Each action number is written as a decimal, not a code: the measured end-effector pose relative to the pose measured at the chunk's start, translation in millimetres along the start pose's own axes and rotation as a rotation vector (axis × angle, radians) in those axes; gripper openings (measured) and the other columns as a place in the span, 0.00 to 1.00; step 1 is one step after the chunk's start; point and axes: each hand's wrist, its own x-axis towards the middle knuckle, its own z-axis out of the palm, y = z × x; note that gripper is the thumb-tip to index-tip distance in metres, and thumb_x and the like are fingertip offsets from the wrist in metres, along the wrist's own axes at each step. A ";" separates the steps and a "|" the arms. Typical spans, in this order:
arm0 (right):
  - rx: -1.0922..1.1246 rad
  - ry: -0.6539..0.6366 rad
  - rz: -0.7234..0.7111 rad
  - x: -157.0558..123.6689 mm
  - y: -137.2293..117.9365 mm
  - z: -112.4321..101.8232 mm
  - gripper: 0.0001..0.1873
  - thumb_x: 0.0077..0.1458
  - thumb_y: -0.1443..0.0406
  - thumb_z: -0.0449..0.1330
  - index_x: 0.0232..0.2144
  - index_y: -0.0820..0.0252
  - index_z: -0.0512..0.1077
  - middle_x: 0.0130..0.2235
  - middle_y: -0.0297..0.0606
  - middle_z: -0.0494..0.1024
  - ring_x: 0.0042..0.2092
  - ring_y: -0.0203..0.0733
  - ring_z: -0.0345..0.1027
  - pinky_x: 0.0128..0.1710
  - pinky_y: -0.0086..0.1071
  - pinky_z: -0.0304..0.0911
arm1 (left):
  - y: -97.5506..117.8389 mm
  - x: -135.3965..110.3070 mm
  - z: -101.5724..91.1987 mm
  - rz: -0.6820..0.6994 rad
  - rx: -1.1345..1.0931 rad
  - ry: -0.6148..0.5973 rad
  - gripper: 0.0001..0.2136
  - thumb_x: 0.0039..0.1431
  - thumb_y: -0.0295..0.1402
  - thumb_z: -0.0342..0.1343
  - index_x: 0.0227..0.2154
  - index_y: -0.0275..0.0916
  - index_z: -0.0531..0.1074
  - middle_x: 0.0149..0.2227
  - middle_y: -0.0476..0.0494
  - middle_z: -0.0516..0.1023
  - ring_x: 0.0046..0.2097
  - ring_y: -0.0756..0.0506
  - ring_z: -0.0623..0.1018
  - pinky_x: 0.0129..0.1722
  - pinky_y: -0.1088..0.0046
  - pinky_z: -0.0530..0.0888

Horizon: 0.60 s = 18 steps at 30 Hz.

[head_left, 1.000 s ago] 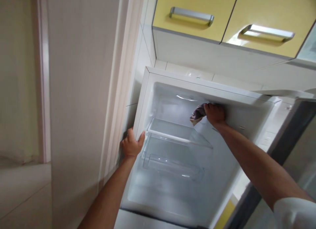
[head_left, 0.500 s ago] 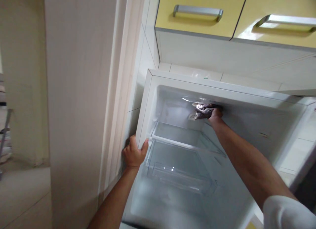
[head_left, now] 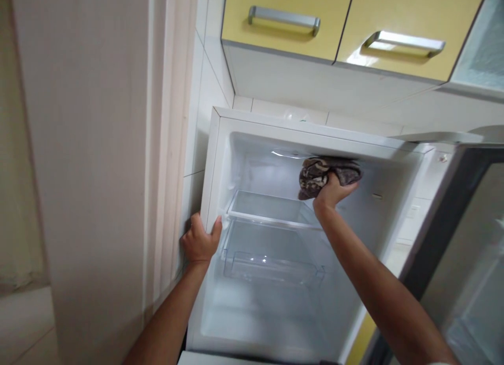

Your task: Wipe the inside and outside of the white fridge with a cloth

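A white refrigerator (head_left: pixel 210 186) stands open in front of me. Inside, near its ceiling, my right hand (head_left: pixel 333 193) grips a bunched dark brown patterned cloth (head_left: pixel 315 178), pressed up against the top inner surface. My left hand (head_left: pixel 201 240) is wrapped round the left front edge of the fridge body, thumb on the inner side; its other fingers are partly hidden behind the edge. Below the cloth sit a glass shelf (head_left: pixel 268 206) and, lower down, a clear plastic drawer (head_left: pixel 271 270).
The fridge door (head_left: pixel 437 239) is swung open at the right. Yellow wall cabinets (head_left: pixel 283 44) with metal handles hang above. A pale door frame (head_left: pixel 167 144) rises close on the left, beside white wall tiles (head_left: pixel 197 149).
The right hand has drawn the cloth nearer to the front, and more of the cloth shows. My view has shifted right, bringing in the fridge door. The left hand keeps its hold.
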 end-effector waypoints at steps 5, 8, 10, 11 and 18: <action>0.022 -0.165 -0.085 -36.9 -20.0 4.6 0.35 0.43 0.63 0.62 0.55 0.56 0.56 0.55 0.40 0.69 0.58 0.44 0.67 0.65 0.48 0.60 | 3.3 0.2 -2.7 -0.019 -0.008 -0.017 0.28 0.62 0.55 0.49 0.45 0.31 0.72 0.34 0.29 0.84 0.34 0.31 0.83 0.27 0.65 0.66; 0.021 -0.185 -0.009 -63.3 -27.3 26.3 0.35 0.42 0.61 0.62 0.52 0.57 0.56 0.52 0.42 0.70 0.54 0.44 0.68 0.63 0.47 0.62 | 4.2 0.0 -2.8 -0.021 -0.013 -0.021 0.27 0.62 0.55 0.49 0.45 0.32 0.72 0.33 0.30 0.84 0.33 0.31 0.83 0.27 0.65 0.66; 0.042 -0.234 0.039 -86.7 -31.0 44.2 0.32 0.41 0.60 0.63 0.50 0.56 0.57 0.50 0.41 0.70 0.50 0.43 0.69 0.61 0.46 0.64 | 4.5 0.0 -2.7 -0.024 -0.018 -0.026 0.27 0.62 0.55 0.50 0.44 0.32 0.73 0.32 0.30 0.84 0.32 0.30 0.83 0.26 0.65 0.65; 0.055 -0.283 0.053 -99.9 -32.1 53.9 0.31 0.42 0.60 0.63 0.49 0.56 0.57 0.49 0.40 0.71 0.49 0.43 0.69 0.60 0.45 0.64 | 4.7 0.0 -2.7 -0.026 -0.022 -0.027 0.27 0.62 0.55 0.50 0.44 0.32 0.73 0.32 0.31 0.84 0.32 0.30 0.83 0.26 0.65 0.66; -0.143 -0.538 0.106 -171.0 -6.4 127.0 0.29 0.49 0.59 0.61 0.51 0.56 0.55 0.49 0.42 0.73 0.49 0.45 0.70 0.55 0.42 0.66 | 2.9 -2.5 -3.5 0.005 -0.059 0.002 0.27 0.64 0.56 0.49 0.45 0.33 0.72 0.33 0.31 0.84 0.33 0.33 0.84 0.27 0.66 0.67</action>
